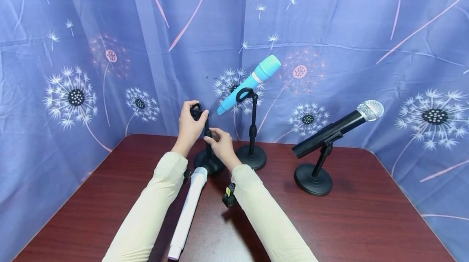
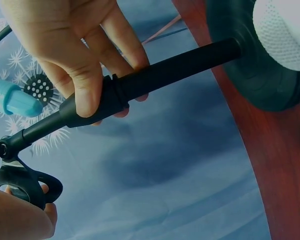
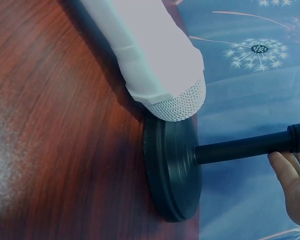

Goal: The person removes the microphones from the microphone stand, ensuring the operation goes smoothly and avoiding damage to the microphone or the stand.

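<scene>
A black microphone stand with a round base stands upright near the table's back edge. My left hand holds the clip at its top between thumb and fingers. Lower down, my right hand pinches the collar midway up the pole, thumb on one side and fingers on the other. The clip has no microphone in it. A white microphone lies on the table in front of this stand, its mesh head close against the base; whether they touch, I cannot tell.
Right of my hands, a second stand carries a blue microphone, tilted upward. Farther right, a third stand bears a black microphone with a silver head. A patterned blue cloth hangs behind the brown table.
</scene>
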`<state>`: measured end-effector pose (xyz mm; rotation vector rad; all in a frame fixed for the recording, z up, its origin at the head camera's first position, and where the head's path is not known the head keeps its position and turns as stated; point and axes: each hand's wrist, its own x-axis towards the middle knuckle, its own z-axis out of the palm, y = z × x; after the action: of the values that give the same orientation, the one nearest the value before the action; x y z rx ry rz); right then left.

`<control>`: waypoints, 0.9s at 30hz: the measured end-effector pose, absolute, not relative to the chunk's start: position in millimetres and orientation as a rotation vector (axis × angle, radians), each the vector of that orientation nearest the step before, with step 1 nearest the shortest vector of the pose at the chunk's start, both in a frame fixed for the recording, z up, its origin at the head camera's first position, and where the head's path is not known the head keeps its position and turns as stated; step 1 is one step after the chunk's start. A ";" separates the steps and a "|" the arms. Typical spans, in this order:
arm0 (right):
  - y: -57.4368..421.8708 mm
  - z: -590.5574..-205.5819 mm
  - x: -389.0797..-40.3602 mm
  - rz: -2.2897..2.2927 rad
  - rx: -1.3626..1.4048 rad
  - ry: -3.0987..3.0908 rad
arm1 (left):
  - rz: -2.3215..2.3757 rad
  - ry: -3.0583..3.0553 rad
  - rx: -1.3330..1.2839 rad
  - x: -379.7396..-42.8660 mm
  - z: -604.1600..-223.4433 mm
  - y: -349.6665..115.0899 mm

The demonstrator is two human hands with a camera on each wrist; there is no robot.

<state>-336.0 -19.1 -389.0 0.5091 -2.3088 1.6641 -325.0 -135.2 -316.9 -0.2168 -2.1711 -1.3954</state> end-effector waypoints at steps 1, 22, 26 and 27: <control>-19.0 -389.3 -336.4 1.668 0.507 -2.309 | -1.395 -2.173 -0.218 -325.0 -317.4 -135.1; -18.0 -385.7 -335.1 1.683 0.496 -2.329 | -1.409 -2.172 -0.226 -324.2 -329.4 -133.9; -19.4 -386.5 -335.2 1.681 0.491 -2.333 | -1.419 -2.182 -0.215 -323.4 -334.9 -135.0; -19.5 -386.6 -335.7 1.681 0.492 -2.331 | -1.423 -2.185 -0.214 -323.5 -336.1 -135.2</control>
<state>-335.7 -19.5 -386.6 0.4917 -2.3313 1.6806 -323.5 -135.2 -336.1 -0.2142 -2.1851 -1.4226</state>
